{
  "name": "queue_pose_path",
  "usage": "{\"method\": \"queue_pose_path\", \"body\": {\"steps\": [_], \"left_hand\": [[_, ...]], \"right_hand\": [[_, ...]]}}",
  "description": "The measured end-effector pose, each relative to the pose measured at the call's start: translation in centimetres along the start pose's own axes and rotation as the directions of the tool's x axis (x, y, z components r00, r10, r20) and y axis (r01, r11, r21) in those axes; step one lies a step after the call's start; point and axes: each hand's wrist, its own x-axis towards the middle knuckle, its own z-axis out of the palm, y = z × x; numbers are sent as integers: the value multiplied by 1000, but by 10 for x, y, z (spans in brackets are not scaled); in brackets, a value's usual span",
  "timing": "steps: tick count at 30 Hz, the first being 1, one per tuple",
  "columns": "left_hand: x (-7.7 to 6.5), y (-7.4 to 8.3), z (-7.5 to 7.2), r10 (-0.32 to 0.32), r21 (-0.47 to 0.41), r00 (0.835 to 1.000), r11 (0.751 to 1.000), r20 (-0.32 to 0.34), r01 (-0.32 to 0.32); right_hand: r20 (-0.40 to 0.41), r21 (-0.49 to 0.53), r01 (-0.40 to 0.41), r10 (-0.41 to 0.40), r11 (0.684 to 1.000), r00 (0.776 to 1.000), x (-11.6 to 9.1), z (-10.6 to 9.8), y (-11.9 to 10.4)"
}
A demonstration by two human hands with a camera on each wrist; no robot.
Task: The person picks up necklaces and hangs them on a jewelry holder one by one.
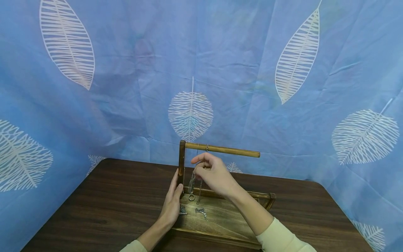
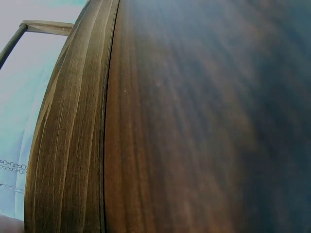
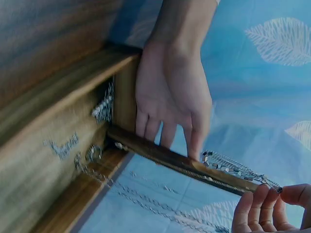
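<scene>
My right hand (image 1: 215, 171) pinches a silver chain (image 3: 233, 167) between thumb and fingertips, beside the upright post of a wooden jewellery stand (image 1: 181, 161). My left hand (image 1: 171, 206) rests against the stand's left side at the foot of the post, its fingers straight in the right wrist view. Thin silver necklaces (image 3: 160, 206) hang from the horizontal bar (image 1: 233, 151). Below the right hand, a ring-shaped piece (image 1: 191, 197) shows near the tray's back edge. In the tray (image 1: 230, 220) lie a small heap of chain (image 1: 200, 211) and a silver bunch (image 3: 103, 106) in the corner by my left hand.
The stand sits on a dark brown wooden table (image 1: 110, 203). Behind it hangs a blue cloth (image 1: 239, 115) with white leaf prints. The bar's right end is free of any post. In the left wrist view, the tray's outer wall (image 2: 68, 126) fills the left part.
</scene>
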Motion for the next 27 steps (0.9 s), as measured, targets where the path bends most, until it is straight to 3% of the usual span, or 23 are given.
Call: {"method": "queue_pose_path", "body": {"steps": [5, 11, 18, 22, 27], "left_hand": [[-1, 0, 0, -11, 11, 1000, 1000, -9, 11], [0, -1, 0, -18, 15, 1000, 1000, -17, 18], [1, -1, 0, -6, -7, 1000, 1000, -15, 6], [1, -1, 1, -1, -11, 1000, 1000, -12, 1], [1, 0, 1, 9, -13, 1000, 1000, -6, -9]], "right_hand": [[-44, -27, 1, -3, 1000, 999, 7, -8, -7], [-66, 97, -61, 68, 993, 996, 13, -10, -8], [-38, 354, -175, 201, 919, 979, 17, -9, -8], [-31, 421, -194, 228, 886, 973, 18, -8, -10], [0, 455, -190, 213, 870, 977, 18, -12, -11]]}}
